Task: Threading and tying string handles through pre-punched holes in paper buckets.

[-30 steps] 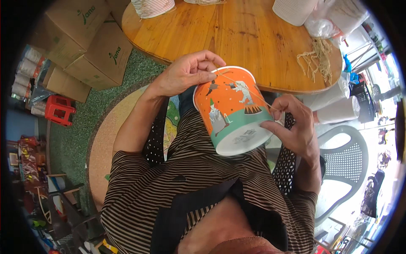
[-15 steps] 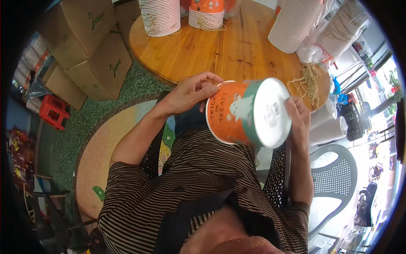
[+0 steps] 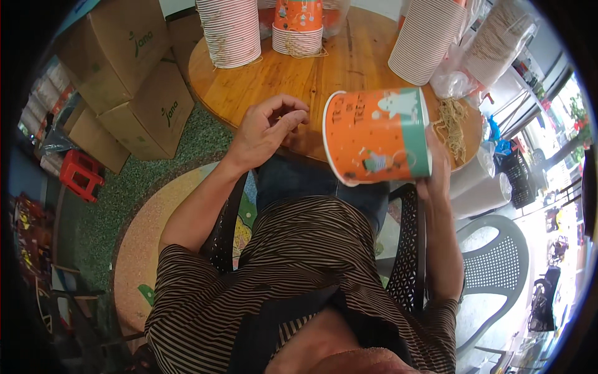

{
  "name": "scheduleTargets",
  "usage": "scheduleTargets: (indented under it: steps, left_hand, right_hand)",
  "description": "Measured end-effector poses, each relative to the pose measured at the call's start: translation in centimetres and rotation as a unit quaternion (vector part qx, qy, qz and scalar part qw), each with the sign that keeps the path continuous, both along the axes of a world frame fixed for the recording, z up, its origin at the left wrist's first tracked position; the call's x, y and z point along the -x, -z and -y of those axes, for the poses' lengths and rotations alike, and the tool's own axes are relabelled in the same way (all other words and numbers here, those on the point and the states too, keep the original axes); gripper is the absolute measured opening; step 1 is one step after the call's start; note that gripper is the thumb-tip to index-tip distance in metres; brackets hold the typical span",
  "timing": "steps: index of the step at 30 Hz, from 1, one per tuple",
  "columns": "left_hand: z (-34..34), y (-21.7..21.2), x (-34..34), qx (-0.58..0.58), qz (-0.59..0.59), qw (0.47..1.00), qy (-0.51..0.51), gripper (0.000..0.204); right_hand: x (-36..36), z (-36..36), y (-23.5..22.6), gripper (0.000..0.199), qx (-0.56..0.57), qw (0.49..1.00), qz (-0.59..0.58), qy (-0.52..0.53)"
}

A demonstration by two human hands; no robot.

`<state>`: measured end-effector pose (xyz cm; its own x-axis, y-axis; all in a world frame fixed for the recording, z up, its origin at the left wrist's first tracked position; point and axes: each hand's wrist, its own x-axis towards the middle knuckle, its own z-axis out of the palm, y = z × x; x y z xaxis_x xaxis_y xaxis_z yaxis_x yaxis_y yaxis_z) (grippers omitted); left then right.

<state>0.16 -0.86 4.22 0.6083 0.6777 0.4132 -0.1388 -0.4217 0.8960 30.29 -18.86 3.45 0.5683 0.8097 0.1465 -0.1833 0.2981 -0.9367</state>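
My right hand (image 3: 436, 165) holds an orange and teal paper bucket (image 3: 377, 137) on its side, its open mouth facing left, over the edge of the round wooden table (image 3: 324, 78). The bucket has white cartoon ghosts printed on it. My left hand (image 3: 268, 128) hovers just left of the bucket's rim, fingers loosely curled and pinched together, not touching the bucket. Whether a thin string is between its fingers is too small to tell.
Stacks of striped paper cups (image 3: 232, 31) and an orange bucket stack (image 3: 299, 25) stand at the table's far side. A bundle of tan strings (image 3: 451, 121) lies at the right. Cardboard boxes (image 3: 134, 81) sit left, a grey plastic chair (image 3: 495, 268) right.
The bucket has swung from upright against my chest to lying sideways over the table edge. My left hand has let go of its rim. My view has tilted up toward the table.
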Motion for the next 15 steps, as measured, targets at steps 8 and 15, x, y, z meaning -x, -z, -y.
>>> scheduleTargets:
  steps: [8, 15]
  left_hand:
    - [-6.2, 4.2, -0.5, 0.010, -0.102, 0.995, 0.007, 0.018]
    - [-5.7, 7.3, 0.8, 0.017, -0.017, 0.999, -0.041, 0.019]
  right_hand:
    - [-6.3, -10.1, -9.5, 0.039, -0.052, 0.997, 0.058, 0.003]
    - [-5.2, -25.5, -16.7, 0.028, -0.087, 0.992, 0.082, -0.034]
